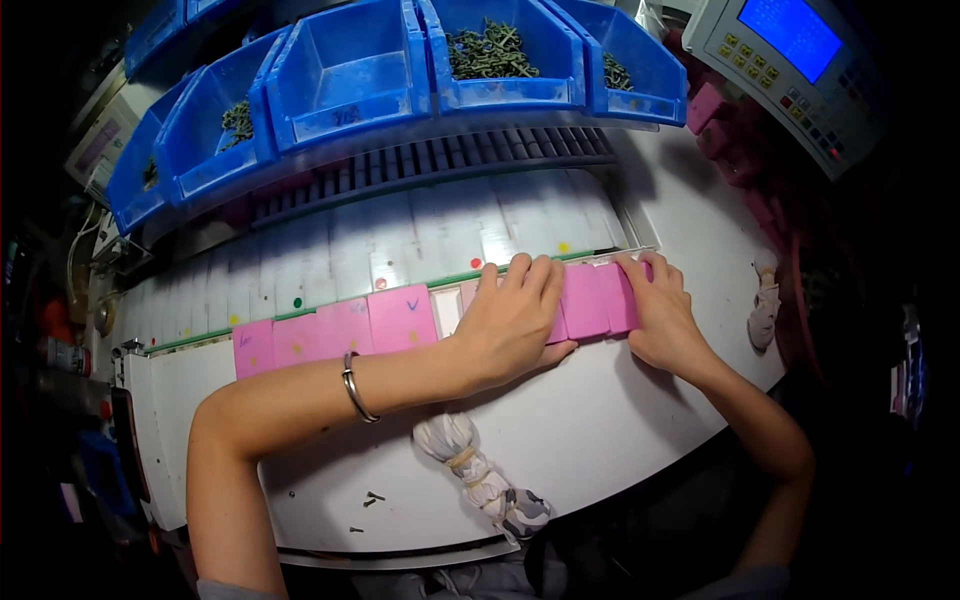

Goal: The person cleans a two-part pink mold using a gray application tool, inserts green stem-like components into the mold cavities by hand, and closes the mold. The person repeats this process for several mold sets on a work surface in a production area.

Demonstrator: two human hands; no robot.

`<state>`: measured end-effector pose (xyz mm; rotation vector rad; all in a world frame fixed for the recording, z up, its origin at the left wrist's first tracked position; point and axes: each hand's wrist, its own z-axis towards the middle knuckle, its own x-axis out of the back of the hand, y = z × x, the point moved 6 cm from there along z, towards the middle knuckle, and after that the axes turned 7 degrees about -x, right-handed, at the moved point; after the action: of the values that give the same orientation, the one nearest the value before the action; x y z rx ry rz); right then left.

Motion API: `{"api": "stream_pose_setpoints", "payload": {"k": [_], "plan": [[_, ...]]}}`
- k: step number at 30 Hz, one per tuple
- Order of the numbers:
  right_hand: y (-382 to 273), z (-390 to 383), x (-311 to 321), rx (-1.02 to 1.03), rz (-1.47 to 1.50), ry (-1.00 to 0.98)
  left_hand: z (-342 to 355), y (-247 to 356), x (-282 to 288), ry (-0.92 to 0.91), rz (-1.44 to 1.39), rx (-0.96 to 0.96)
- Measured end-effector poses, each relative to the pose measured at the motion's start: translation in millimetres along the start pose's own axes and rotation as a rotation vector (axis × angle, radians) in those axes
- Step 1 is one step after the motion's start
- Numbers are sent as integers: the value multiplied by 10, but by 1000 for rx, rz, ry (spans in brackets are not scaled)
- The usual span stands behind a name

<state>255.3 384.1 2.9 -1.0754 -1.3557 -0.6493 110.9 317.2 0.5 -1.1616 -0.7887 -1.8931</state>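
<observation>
Several pink blocks stand in a row along the green-edged strip in front of me, the left ones (340, 328) marked with small pen strokes and yellow dots. My left hand (512, 318) lies over the middle of the row, fingers across the top and thumb on the near side of the blocks. At the row's right end, my right hand (660, 315) grips the end pink block (620, 298), its thumb and fingers around the corner. A white piece (447, 312) shows in a gap just left of my left hand. What lies under my left palm is hidden.
Blue bins (350, 85), some with dark green screws (490, 50), stand behind a slatted white panel (400, 235) with coloured dots. A tied cloth bundle (480, 475) and loose screws (370, 498) lie nearer. A control box with blue screen (795, 38) is far right.
</observation>
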Motion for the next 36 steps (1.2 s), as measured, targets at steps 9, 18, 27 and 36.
{"api": "stream_pose_setpoints", "payload": {"k": [9, 18, 27, 36], "plan": [[-51, 28, -149, -13, -46, 80, -32, -38, 33, 100, -60, 41], [-1023, -284, 7, 458, 191, 52, -722, 602, 1767, 564, -1006, -166], [-1965, -90, -353, 609, 218, -115, -1456, 1410, 2113, 353, -1932, -176], [-2266, -239, -495, 546, 68, -249, -1666, 1438, 2339, 597, -1842, -426]]}}
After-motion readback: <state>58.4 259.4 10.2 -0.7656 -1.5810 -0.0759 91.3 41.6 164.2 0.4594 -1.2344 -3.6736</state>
